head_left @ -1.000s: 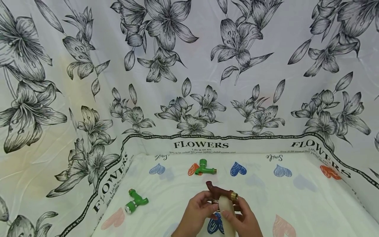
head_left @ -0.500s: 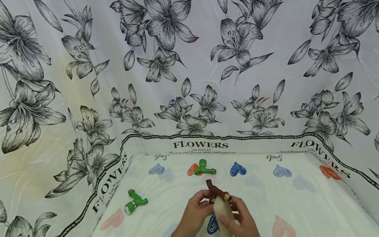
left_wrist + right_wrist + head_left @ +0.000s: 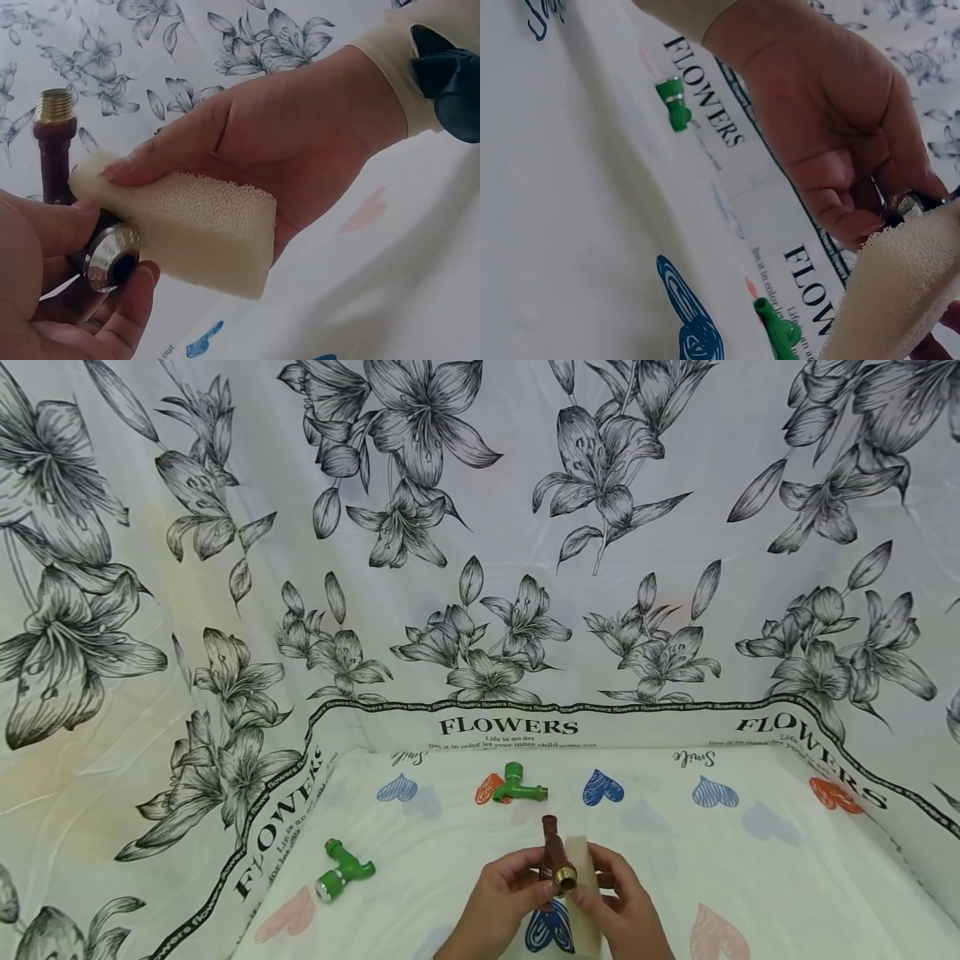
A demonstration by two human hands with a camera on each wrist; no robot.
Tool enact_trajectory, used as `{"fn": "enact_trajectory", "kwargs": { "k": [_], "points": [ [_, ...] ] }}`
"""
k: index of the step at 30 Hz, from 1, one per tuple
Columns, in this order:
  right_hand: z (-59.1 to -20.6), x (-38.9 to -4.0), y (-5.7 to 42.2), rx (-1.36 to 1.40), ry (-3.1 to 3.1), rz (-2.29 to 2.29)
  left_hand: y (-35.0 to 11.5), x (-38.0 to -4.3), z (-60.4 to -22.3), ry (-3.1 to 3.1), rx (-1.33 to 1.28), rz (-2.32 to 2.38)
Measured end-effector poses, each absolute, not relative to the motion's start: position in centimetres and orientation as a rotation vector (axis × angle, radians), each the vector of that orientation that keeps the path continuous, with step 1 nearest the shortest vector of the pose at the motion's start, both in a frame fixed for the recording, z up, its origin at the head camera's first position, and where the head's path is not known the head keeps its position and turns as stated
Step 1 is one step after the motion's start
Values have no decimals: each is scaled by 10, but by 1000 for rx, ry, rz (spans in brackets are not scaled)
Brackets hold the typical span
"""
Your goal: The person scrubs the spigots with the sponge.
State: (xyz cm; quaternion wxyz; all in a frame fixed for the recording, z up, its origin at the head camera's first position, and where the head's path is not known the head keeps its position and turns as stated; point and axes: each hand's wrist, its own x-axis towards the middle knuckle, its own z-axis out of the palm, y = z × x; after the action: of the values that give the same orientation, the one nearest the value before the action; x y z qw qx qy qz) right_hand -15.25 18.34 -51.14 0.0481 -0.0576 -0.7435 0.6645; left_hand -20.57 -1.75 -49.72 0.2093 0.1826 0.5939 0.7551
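Note:
In the head view my left hand (image 3: 495, 897) grips a brown-red faucet (image 3: 551, 843) with a threaded brass inlet turned toward me. The left wrist view shows its silver collar (image 3: 111, 259) between the thumb and fingers of the left hand (image 3: 45, 277). My right hand (image 3: 626, 906) holds a cream, porous sponge block (image 3: 583, 893) against the faucet's right side. Its thumb lies along the sponge (image 3: 210, 225) in the left wrist view. Seen from the right wrist, the sponge (image 3: 900, 277) hides most of the faucet, and few right fingers show.
One green faucet (image 3: 517, 785) lies beyond the hands, and another green faucet (image 3: 343, 870) lies to the left. Both rest on a white cloth (image 3: 750, 860) printed with hearts. A flower-printed curtain (image 3: 480, 527) rises behind and along the sides.
The faucet has turned so its brass inlet, earlier pointing right, now faces me. The sponge has moved from its front to its right side. The green faucets have stayed put.

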Motion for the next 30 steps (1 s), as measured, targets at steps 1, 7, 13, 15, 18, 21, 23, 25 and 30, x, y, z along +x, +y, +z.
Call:
{"fn": "enact_trajectory", "kwargs": {
  "k": [1,7,13,15,18,21,23,25,30],
  "points": [
    [-511,-152,183,-179,-2267,2034,-17,-206,-497,1651,504,2104],
    [-507,-147,176,-140,-2234,2086,-15,-207,-500,1663,410,2146],
    [-505,-142,174,-69,-2190,2108,-14,-209,-500,1698,355,2150],
    [-504,-141,174,-72,-2192,2109,-14,-208,-500,1713,341,2146],
    [-504,-140,172,-78,-2196,2105,-13,-206,-499,1743,330,2144],
    [-503,-139,171,-91,-2205,2092,-12,-204,-498,1759,349,2145],
    [-504,-139,171,-97,-2206,2089,-12,-204,-498,1766,376,2145],
    [-505,-139,172,-102,-2205,2093,-12,-204,-499,1761,402,2140],
    [-513,-145,180,-120,-2197,2104,-14,-202,-499,1677,462,2143]
  ]
}}
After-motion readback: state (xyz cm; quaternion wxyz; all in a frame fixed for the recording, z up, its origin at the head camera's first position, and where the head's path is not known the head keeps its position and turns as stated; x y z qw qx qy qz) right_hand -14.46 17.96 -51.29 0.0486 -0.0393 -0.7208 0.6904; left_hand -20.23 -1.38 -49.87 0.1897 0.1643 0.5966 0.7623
